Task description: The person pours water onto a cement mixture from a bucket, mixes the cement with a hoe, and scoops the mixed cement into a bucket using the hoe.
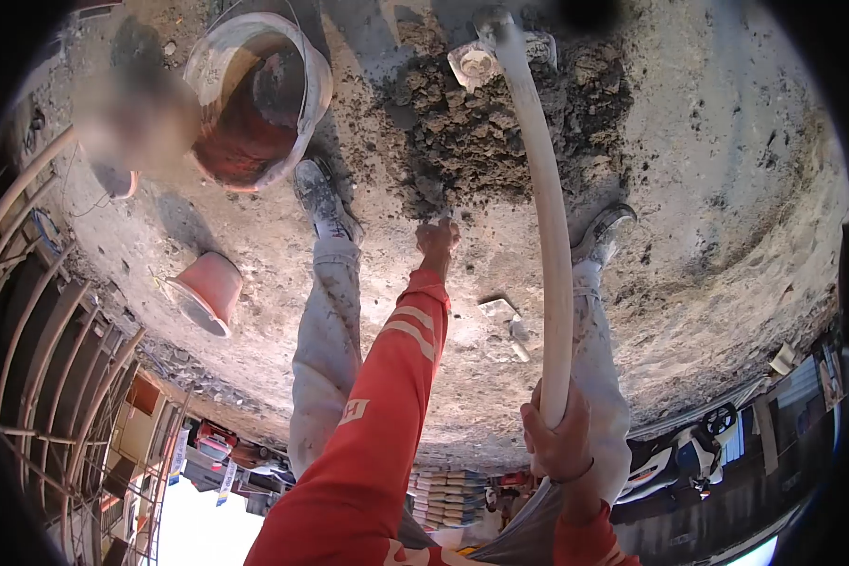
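Note:
My right hand (558,434) is closed around the lower end of a long, pale wooden handle (547,203). The handle runs up to a mud-caked hoe head (481,64), which lies at the far side of a heap of dark wet mortar (476,127). Reaching down between my feet, my left hand (437,241) is at the near edge of the heap with its fingers curled. Whatever it grips is too small and mortar-coloured to make out. An angular flat piece (507,321), perhaps a trowel, lies on the ground between my left arm and the handle.
A large mortar-stained bucket (316,80) stands beyond my left shoe (325,198). A smaller reddish bucket (212,288) lies tilted farther left, near a blurred patch. Wooden poles (42,349) line the left side. Stacked sacks (448,495) and a motorbike (679,462) appear along the bottom.

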`<state>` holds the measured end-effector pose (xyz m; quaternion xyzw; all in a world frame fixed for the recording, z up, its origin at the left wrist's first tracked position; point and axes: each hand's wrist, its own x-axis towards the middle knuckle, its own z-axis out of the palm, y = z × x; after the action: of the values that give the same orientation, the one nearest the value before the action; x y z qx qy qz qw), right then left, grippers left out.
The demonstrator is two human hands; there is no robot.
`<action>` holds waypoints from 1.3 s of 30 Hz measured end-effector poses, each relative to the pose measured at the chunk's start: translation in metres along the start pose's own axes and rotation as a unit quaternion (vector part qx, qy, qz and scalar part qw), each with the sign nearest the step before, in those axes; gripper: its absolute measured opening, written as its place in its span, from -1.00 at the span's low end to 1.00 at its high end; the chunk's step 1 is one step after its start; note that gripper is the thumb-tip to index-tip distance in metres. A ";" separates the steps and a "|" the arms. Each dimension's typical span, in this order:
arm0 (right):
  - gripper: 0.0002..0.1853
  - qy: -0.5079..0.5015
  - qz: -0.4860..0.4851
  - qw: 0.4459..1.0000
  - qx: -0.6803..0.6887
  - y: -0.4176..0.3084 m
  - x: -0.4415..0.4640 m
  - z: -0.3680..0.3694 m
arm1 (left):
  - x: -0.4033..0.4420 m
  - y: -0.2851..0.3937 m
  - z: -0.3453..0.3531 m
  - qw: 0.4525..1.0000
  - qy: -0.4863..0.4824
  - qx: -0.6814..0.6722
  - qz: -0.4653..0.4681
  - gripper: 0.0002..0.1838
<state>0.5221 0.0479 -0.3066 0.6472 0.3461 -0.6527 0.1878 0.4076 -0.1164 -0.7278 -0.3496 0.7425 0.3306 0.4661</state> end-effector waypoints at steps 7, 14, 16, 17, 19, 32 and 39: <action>-0.80 0.002 -0.044 0.994 0.100 -0.009 -0.001 0.028 | -0.127 0.195 -0.045 0.908 -0.280 -0.280 -0.137 -0.79; -0.80 0.062 -0.094 0.992 0.057 0.009 0.003 0.062 | -0.255 0.635 -0.174 0.737 -0.223 -0.504 0.390 -0.44; -0.81 0.066 -0.093 0.992 0.060 0.010 0.003 0.066 | -0.259 0.643 -0.170 0.826 -0.225 -0.302 0.419 -0.53; -0.80 0.065 -0.085 0.992 0.063 0.008 0.001 0.067 | -0.257 0.638 -0.161 0.857 -0.221 -0.195 0.423 -0.57; -0.79 0.072 -0.078 0.993 0.054 0.007 0.002 0.072 | -0.257 0.590 -0.132 0.886 -0.257 -0.013 0.386 -0.59; -0.50 0.255 -0.135 0.941 -0.178 0.149 0.033 0.138 | -0.208 0.175 0.062 0.943 -0.118 0.236 0.203 -0.64; -0.49 0.170 -0.264 0.936 -0.160 0.040 0.066 0.121 | -0.244 0.325 0.028 0.953 -0.174 0.042 0.244 -0.84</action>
<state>0.4567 -0.0505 -0.3887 0.5951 0.6311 -0.4952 0.0481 0.2301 0.1327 -0.4586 -0.0748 0.7260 0.4581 0.5075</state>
